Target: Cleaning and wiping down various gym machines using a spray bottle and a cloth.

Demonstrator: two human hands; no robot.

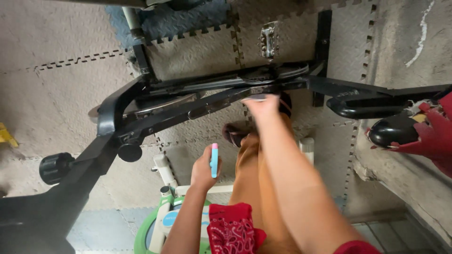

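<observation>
Your left hand [203, 170] is closed around a slim light-blue stick with a pink cap [214, 160], fingers wrapped about its lower half, the pink end pointing toward the black steel frame of the exercise bike [197, 106]. The stick is held upright in the fist, clear of the frame and near to it, on your side.

Your right hand [262, 104] is stretched out to the frame and lies against its central bar, close to the crank. The hand is blurred; I cannot tell how the fingers are set, or whether they grip anything.

Beyond the frame, a metal pedal [269, 40] shows over the grey interlocking foam floor mats [197, 56]. At the left end of the frame, a round black adjustment knob [55, 168] projects from the sloping post, and a smaller black knob [130, 152] sits just beneath the frame junction. To the right of the frame, the black handlebar loop [358, 106] extends outward, with a rounded black part [393, 131] just beside it and red fabric [435, 136] touching that part.

Your leg in orange-brown trousers [249, 188] runs from you toward the frame, the foot in a dark sandal [234, 134] resting just short of it. A red patterned cloth [231, 228] lies at your knee. A green and white object [157, 228] stands on the mats beside your left forearm.
</observation>
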